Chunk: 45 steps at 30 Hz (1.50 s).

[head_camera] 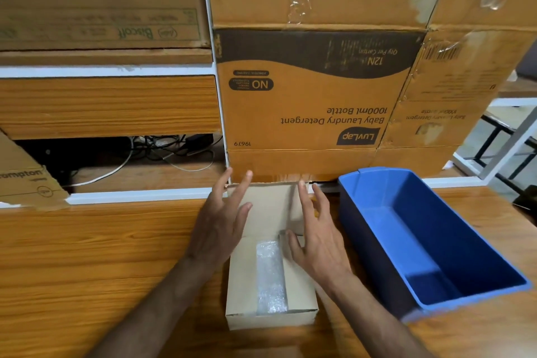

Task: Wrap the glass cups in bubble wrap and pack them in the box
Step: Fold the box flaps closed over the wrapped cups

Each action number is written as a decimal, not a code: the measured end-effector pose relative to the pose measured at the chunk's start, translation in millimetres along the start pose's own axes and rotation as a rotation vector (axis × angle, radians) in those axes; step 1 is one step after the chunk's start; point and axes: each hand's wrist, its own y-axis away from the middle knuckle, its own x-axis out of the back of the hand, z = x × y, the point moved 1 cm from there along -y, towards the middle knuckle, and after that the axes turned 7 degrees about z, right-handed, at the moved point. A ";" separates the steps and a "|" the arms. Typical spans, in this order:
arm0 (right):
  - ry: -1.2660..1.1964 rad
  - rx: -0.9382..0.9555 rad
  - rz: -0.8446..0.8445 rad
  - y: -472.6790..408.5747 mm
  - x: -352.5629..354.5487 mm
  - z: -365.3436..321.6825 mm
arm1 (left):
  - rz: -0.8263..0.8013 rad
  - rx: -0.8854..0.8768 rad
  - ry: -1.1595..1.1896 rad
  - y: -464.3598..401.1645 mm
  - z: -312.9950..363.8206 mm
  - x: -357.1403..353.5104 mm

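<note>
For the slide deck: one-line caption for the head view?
Both hands, left hand and right hand, reach open over a small cardboard box holding a bubble-wrapped bundle, beside a blue bin.

- Left hand [220,221]: palm down, fingers straight and spread, pointing away from the body; holds nothing.
- Right hand [316,232]: palm turned inward toward the left, fingers extended and fanned; nothing gripped.
- Both forearms: bare, converging forward from the lower edge.
</note>
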 end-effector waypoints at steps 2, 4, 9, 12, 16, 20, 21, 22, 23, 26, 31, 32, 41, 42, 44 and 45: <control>0.031 0.019 0.092 0.2 5.1 -7.6 | -0.001 -0.046 -0.114 -0.3 2.3 2.3; 0.090 0.053 0.156 -1.6 9.2 -14.7 | -0.011 -0.078 -0.198 1.3 3.3 4.6; 0.181 0.154 0.179 -2.5 13.1 -33.4 | -0.023 -0.110 -0.231 12.9 8.9 12.9; 0.206 0.127 0.132 3.8 13.6 -41.8 | -0.034 -0.095 -0.204 21.5 13.5 19.7; 0.280 0.128 0.104 20.0 14.7 -43.3 | -0.027 -0.076 -0.154 35.0 23.3 31.0; 0.305 0.105 0.064 45.5 16.0 -46.0 | -0.023 -0.049 -0.090 59.2 30.9 39.2; 0.305 0.095 0.054 53.7 17.0 -47.8 | -0.031 -0.041 -0.079 66.8 31.8 40.6; 0.305 0.085 0.035 62.3 18.0 -49.3 | -0.043 -0.036 -0.071 74.2 32.4 41.8; 0.304 0.073 0.007 70.9 19.0 -50.0 | -0.057 -0.037 -0.071 81.5 33.3 42.7; 0.314 0.055 -0.063 92.8 19.7 -48.7 | -0.058 -0.076 -0.091 101.6 33.6 42.8; 0.306 0.052 -0.082 118.0 12.5 -40.8 | -0.085 -0.124 -0.161 133.6 33.2 34.2; 0.293 0.050 -0.098 121.8 12.2 -39.3 | -0.102 -0.128 -0.188 138.6 32.4 32.0; 0.070 -0.059 -0.214 142.5 20.0 -19.6 | -0.155 -0.003 -0.163 162.3 45.2 23.0; 0.034 -0.086 -0.218 143.9 20.3 -16.6 | -0.156 0.031 -0.137 162.7 46.4 23.9; 0.037 -0.098 -0.223 146.7 19.7 -12.5 | -0.167 0.080 -0.095 165.1 47.5 25.2; 0.053 -0.080 -0.221 147.0 18.8 -10.5 | -0.171 0.094 -0.078 166.2 47.5 25.6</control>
